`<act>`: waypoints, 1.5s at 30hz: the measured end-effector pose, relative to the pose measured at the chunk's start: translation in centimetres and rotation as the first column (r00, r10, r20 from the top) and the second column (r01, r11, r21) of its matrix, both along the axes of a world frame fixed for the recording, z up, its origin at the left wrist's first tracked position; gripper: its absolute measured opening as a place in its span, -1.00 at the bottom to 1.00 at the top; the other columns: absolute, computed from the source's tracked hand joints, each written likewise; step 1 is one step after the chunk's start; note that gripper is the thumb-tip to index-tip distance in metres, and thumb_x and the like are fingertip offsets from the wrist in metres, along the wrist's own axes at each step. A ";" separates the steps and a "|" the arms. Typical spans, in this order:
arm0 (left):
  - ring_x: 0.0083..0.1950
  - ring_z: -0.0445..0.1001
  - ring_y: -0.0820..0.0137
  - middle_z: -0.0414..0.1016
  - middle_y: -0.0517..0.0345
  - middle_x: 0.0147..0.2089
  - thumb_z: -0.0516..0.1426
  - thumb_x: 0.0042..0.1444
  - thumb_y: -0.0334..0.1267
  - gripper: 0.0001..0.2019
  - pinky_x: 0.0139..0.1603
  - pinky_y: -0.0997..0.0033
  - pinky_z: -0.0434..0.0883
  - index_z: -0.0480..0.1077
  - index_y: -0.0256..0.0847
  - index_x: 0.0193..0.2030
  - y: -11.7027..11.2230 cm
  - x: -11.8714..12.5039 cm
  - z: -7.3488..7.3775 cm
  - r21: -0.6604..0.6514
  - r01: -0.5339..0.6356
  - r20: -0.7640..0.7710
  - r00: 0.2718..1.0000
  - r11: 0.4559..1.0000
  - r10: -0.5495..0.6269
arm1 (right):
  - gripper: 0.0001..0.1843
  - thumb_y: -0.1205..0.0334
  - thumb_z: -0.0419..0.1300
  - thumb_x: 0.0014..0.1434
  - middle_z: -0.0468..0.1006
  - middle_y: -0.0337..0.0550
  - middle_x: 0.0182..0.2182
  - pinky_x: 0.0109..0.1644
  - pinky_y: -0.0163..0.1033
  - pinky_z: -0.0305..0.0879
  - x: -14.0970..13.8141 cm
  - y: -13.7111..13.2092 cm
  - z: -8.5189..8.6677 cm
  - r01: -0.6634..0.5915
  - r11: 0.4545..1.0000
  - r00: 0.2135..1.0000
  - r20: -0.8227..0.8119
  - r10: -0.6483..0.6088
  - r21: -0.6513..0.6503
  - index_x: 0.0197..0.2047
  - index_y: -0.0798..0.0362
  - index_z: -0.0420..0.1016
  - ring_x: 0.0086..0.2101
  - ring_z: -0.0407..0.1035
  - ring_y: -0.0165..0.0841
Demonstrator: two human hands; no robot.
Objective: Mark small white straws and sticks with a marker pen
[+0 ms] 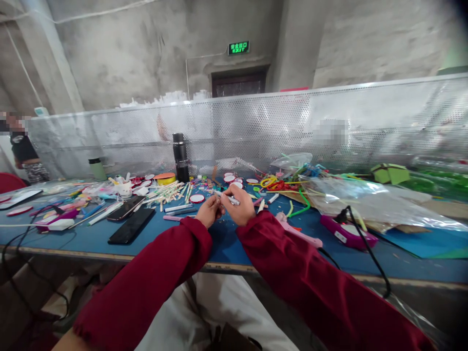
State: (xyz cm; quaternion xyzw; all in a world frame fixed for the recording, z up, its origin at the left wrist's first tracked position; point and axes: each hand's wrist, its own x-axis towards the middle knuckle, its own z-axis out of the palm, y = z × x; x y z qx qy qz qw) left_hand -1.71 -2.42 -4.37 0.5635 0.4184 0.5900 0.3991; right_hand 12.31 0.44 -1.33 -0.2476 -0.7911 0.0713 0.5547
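Observation:
My right hand [240,208] grips a white-and-grey marker pen [232,200] like a writing tool, its tip pointing to the left. Close beside it, my left hand [208,213] is closed, with the fingertips pinched near the pen's tip. Whatever sits in the left fingers is too small or hidden to make out. Both hands are held over the front part of the blue table [223,246]. To their left lie several marker pens [179,209], and a round white disc with a red rim [196,198] is just behind.
A black bottle [180,158] stands behind scattered wooden sticks [171,192]. Two phones [132,225] lie left. At right are a pink glue gun [302,235], a purple power strip [347,233], coloured pipe cleaners [281,183] and clear plastic bags [365,197]. A perforated metal screen [256,126] borders the back.

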 end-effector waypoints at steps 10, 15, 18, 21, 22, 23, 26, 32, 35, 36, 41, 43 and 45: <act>-0.65 0.16 0.60 0.34 0.32 -0.53 0.12 0.26 0.00 -0.70 -0.64 0.56 0.02 0.22 -0.19 -0.31 -0.2 0.1 0.2 -0.017 -0.022 -0.017 1.000 1.000 0.021 | -0.84 0.17 0.15 0.20 0.50 -0.26 -0.49 -0.30 -0.22 0.18 -0.1 -0.3 0.0 0.007 1.000 1.000 0.010 -0.007 -0.001 -0.42 -0.04 0.34 -0.42 0.36 -0.33; -0.65 0.17 0.60 0.35 0.32 -0.53 0.15 0.25 0.01 -0.69 -0.63 0.56 0.00 0.23 -0.19 -0.30 -0.3 0.1 0.3 -0.038 -0.037 -0.003 0.999 0.999 0.037 | -0.84 0.17 0.14 0.20 0.50 -0.25 -0.49 -0.28 -0.21 0.17 0.0 -0.2 0.1 0.020 1.000 1.000 0.017 -0.020 0.012 -0.42 -0.04 0.34 -0.42 0.35 -0.32; -0.66 0.15 0.60 0.36 0.31 -0.53 0.16 0.24 0.02 -0.68 -0.64 0.55 0.00 0.23 -0.18 -0.29 -0.4 0.0 0.4 -0.050 -0.047 0.023 0.999 0.998 0.049 | -0.83 0.16 0.13 0.21 0.50 -0.25 -0.49 -0.30 -0.21 0.14 0.1 -0.1 0.2 0.048 0.999 0.999 0.003 -0.048 0.019 -0.42 -0.04 0.32 -0.43 0.33 -0.33; -0.65 0.16 0.60 0.39 0.29 -0.52 0.16 0.25 0.01 -0.69 -0.64 0.56 0.01 0.23 -0.18 -0.27 -0.3 -0.1 0.4 -0.048 -0.038 0.036 0.999 0.998 0.040 | -0.81 0.16 0.12 0.23 0.50 -0.24 -0.49 -0.31 -0.21 0.15 0.1 -0.1 0.2 0.050 0.999 0.999 -0.022 -0.050 0.006 -0.42 -0.05 0.30 -0.44 0.34 -0.33; -0.65 0.16 0.60 0.38 0.29 -0.52 0.16 0.25 0.01 -0.69 -0.64 0.56 0.01 0.23 -0.18 -0.27 -0.3 -0.1 0.3 -0.045 -0.035 0.036 0.999 0.998 0.036 | -0.82 0.16 0.13 0.23 0.51 -0.24 -0.49 -0.31 -0.21 0.16 0.1 -0.1 0.2 0.040 0.999 0.999 -0.024 -0.040 0.004 -0.42 -0.05 0.31 -0.43 0.34 -0.33; -0.65 0.16 0.60 0.38 0.30 -0.53 0.16 0.25 0.00 -0.69 -0.64 0.56 0.01 0.23 -0.18 -0.28 -0.3 0.0 0.3 -0.041 -0.033 0.036 0.999 0.999 0.034 | -0.82 0.16 0.13 0.23 0.51 -0.23 -0.48 -0.30 -0.21 0.17 0.0 -0.2 0.2 0.029 1.000 0.999 -0.023 -0.029 0.005 -0.42 -0.05 0.32 -0.43 0.35 -0.32; -0.66 0.15 0.61 0.34 0.32 -0.55 0.17 0.25 -0.01 -0.69 -0.63 0.56 0.01 0.22 -0.19 -0.30 -0.2 0.0 0.2 -0.029 -0.033 0.036 0.999 0.999 0.034 | -0.84 0.15 0.14 0.24 0.52 -0.23 -0.47 -0.28 -0.21 0.18 -0.1 -0.2 0.0 0.001 1.000 1.000 0.000 -0.001 0.012 -0.39 -0.05 0.35 -0.40 0.38 -0.31; -0.66 0.15 0.61 0.38 0.30 -0.52 0.15 0.25 0.01 -0.70 -0.64 0.56 -0.01 0.24 -0.18 -0.26 -0.2 0.0 0.2 -0.038 -0.025 0.031 0.999 0.999 0.027 | -0.82 0.16 0.13 0.24 0.52 -0.23 -0.47 -0.32 -0.21 0.15 0.0 0.1 0.1 0.051 0.999 0.999 -0.010 -0.051 0.009 -0.41 -0.05 0.34 -0.43 0.34 -0.32; -0.66 0.15 0.60 0.39 0.30 -0.52 0.18 0.23 0.04 -0.66 -0.64 0.56 -0.02 0.22 -0.17 -0.28 -0.2 0.0 0.2 -0.040 -0.025 0.037 0.999 0.999 0.026 | -0.82 0.15 0.13 0.24 0.52 -0.23 -0.46 -0.31 -0.21 0.16 0.1 0.0 0.1 0.045 0.999 0.999 -0.009 -0.045 0.004 -0.40 -0.05 0.35 -0.42 0.36 -0.32; -0.66 0.15 0.60 0.38 0.30 -0.53 0.18 0.22 0.05 -0.65 -0.64 0.56 -0.02 0.22 -0.18 -0.29 -0.2 0.0 0.2 -0.039 -0.024 0.038 0.999 0.999 0.025 | -0.83 0.15 0.14 0.24 0.53 -0.23 -0.46 -0.30 -0.21 0.16 0.0 0.0 0.1 0.036 0.999 0.999 -0.003 -0.036 0.005 -0.40 -0.05 0.36 -0.41 0.37 -0.31; -0.66 0.16 0.60 0.37 0.31 -0.53 0.18 0.22 0.05 -0.65 -0.64 0.55 -0.01 0.23 -0.18 -0.28 -0.2 0.0 0.3 -0.040 -0.021 0.042 0.999 0.999 0.022 | -0.84 0.15 0.13 0.24 0.54 -0.23 -0.44 -0.27 -0.21 0.19 -0.1 0.0 0.0 0.029 1.000 1.000 0.003 -0.029 0.006 -0.38 -0.05 0.36 -0.39 0.38 -0.31; -0.66 0.16 0.60 0.39 0.29 -0.52 0.18 0.22 0.04 -0.66 -0.64 0.54 0.00 0.23 -0.18 -0.28 -0.2 0.0 0.3 -0.046 -0.022 0.043 0.999 0.999 0.024 | -0.82 0.15 0.12 0.25 0.53 -0.23 -0.45 -0.29 -0.21 0.18 0.0 0.1 0.1 0.049 0.999 0.999 -0.014 -0.049 0.007 -0.40 -0.05 0.34 -0.40 0.37 -0.32; -0.66 0.16 0.60 0.40 0.29 -0.52 0.18 0.23 0.04 -0.67 -0.64 0.55 0.00 0.24 -0.18 -0.29 -0.2 -0.1 0.3 -0.049 -0.022 0.043 0.999 0.999 0.024 | -0.82 0.15 0.12 0.25 0.54 -0.22 -0.45 -0.29 -0.21 0.18 0.1 0.0 0.1 0.056 0.998 0.998 -0.023 -0.056 0.011 -0.40 -0.05 0.33 -0.41 0.36 -0.31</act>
